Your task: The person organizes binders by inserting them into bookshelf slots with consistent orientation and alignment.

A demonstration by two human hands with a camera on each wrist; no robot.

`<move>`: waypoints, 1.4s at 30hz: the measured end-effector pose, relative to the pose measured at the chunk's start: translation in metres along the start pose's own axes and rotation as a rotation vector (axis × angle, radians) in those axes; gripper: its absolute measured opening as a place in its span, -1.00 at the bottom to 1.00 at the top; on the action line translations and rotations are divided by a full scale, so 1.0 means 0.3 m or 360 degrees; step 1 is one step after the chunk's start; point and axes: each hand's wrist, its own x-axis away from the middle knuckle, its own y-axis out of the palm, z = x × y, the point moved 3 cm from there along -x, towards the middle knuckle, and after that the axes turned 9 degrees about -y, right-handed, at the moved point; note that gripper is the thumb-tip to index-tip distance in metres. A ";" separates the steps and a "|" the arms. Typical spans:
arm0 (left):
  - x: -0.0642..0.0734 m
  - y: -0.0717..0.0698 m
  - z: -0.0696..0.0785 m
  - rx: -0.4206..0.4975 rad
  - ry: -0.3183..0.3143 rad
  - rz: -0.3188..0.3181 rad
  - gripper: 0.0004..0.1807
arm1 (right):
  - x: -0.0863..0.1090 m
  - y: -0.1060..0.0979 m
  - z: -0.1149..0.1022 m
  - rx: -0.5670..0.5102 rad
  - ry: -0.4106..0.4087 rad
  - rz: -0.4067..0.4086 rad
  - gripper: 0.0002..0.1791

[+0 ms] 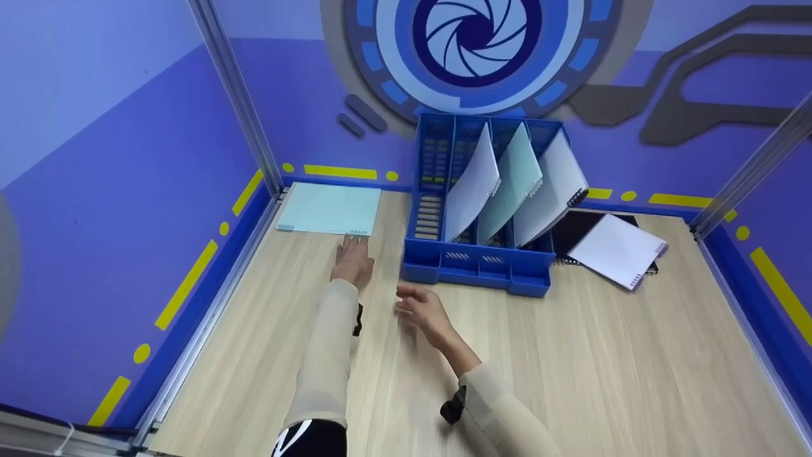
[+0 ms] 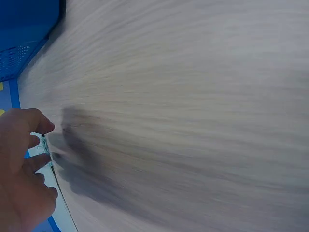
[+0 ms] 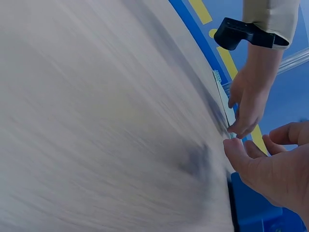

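A pale green spiral notebook [image 1: 330, 208] lies flat at the back left of the table, its coil along the near edge. My left hand [image 1: 353, 260] reaches forward, fingertips right at the coil's right end. In the left wrist view, the left hand [image 2: 24, 169] has loosely bent fingers over the notebook's edge, with no grip showing. My right hand [image 1: 426, 312] hovers in front of the blue file rack [image 1: 476, 274], fingers relaxed and holding nothing. The right wrist view shows the right hand [image 3: 275, 166] with parted fingers, below the left hand [image 3: 253, 104].
Inside the rack stand a white notebook [image 1: 471, 184], a green notebook [image 1: 510, 184] and another white notebook [image 1: 550, 184] with a black coil. Right of it, a white notebook [image 1: 618, 251] lies across a black notebook [image 1: 578, 230]. Blue walls [image 1: 304, 114] enclose the table.
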 end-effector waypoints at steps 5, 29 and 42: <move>-0.001 0.003 -0.008 0.0042 0.0003 0.0009 -0.32 | -0.006 0.001 -0.013 0.0005 0.0010 -0.0009 -0.52; -0.033 0.001 0.005 -0.0270 0.0191 0.0171 -0.66 | 0.015 -0.017 -0.004 0.0069 0.0081 -0.0013 -0.53; -0.004 0.014 0.057 -0.0360 0.0491 0.0227 -0.84 | -0.001 -0.003 0.022 0.0046 0.0131 -0.0020 -0.53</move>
